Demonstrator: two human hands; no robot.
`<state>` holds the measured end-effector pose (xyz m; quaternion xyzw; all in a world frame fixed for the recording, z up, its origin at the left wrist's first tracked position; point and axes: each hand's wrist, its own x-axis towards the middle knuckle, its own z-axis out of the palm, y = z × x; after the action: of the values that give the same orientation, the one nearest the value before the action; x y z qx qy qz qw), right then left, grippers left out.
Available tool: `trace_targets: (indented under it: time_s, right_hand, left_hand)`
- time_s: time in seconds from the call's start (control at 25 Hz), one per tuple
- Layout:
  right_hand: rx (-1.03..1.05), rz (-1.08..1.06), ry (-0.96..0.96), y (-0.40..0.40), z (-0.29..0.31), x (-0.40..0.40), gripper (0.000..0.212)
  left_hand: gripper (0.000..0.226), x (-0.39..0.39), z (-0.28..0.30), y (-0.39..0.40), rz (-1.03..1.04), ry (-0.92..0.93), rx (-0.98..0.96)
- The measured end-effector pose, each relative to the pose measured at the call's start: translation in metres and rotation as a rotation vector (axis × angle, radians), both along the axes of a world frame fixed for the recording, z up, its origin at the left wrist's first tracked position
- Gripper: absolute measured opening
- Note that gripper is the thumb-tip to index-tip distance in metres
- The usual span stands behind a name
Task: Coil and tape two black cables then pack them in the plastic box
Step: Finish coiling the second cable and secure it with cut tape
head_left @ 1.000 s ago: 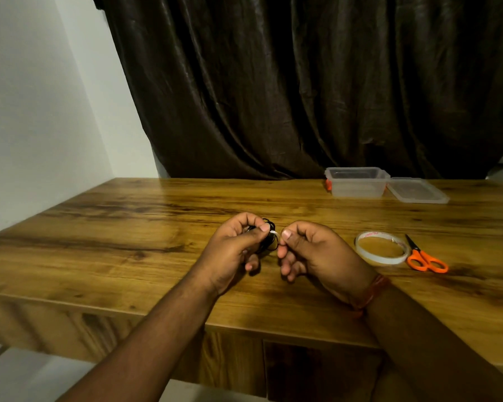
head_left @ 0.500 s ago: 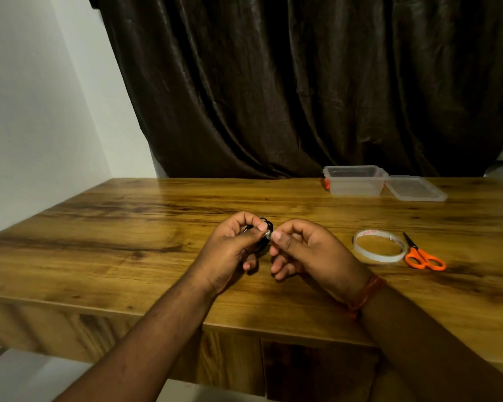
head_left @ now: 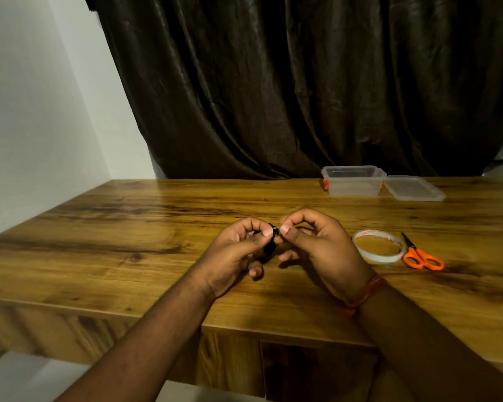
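One coiled black cable is all that shows of the two the task names, and it sits pinched between both hands above the middle of the table, a little back from the near edge. The left hand grips the small bundle with thumb and forefinger closed over its top, the other fingers curled underneath; the right hand meets it from the other side, its thumb and forefinger pressed tight together at the top of the coil, where something pale, probably a bit of tape, can just be made out, though it is too small to be sure. Both wrists are raised clear of the wood, palms turned toward each other, forearms reaching in from the near edge. Judging from this, the person is on the taping step for this cable; whether it is the first or second cannot be told, since no other cable is visible on the table. Just to the right of the right hand lies the roll of tape, flat on the wood, with the orange-handled scissors touching or nearly touching its right side. Farther back, near the far edge and toward the right, stands the plastic box, open, with its lid lying beside it on the right. The box looks empty, so packing appears to remain.
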<state>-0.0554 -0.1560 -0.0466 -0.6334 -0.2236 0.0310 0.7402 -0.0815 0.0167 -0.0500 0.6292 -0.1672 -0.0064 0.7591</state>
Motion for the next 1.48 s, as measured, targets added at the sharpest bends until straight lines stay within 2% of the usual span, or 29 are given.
trace_targets:
  time_s: [0.12,0.24,0.44,0.64,0.84,1.04,1.32,1.48]
  right_hand:
    - [0.15,-0.088,0.016,-0.005,0.0033,0.0028,0.012]
    - [0.213,-0.003,0.01,-0.0031,0.0025,0.0015,0.009]
    - [0.146,0.057,-0.007,0.003,-0.0021,0.0013,0.009]
    - [0.039,0.072,-0.024,0.0023,-0.0042,0.0026,0.006]
    - [0.003,-0.04,-0.042,-0.0003,-0.0039,0.0036,0.005]
    - [-0.021,-0.085,-0.054,-0.001,-0.0022,0.0032,0.009]
    - [-0.013,-0.11,-0.014,-0.0022,-0.0037,0.0063,0.015]
    - [0.0,-0.113,-0.007,-0.0014,-0.0046,0.0082,0.018]
  left_hand:
    - [0.013,0.0042,-0.0022,0.0042,0.002,0.046,-0.098]
    - [0.01,0.0066,-0.0037,0.0033,0.012,0.06,-0.12]
    - [0.018,0.0073,-0.0052,0.0003,0.009,0.049,-0.001]
    - [0.011,0.0044,-0.0067,-0.0003,-0.107,0.043,0.053]
    - [0.011,0.0046,-0.0063,0.0034,-0.158,0.094,-0.021]
    - [0.013,0.0053,-0.0067,0.0043,-0.146,0.094,-0.049]
    - [0.007,0.0058,-0.0072,0.0,-0.054,0.043,0.032]
    - [0.014,0.0071,-0.0073,-0.0028,0.02,0.043,0.06]
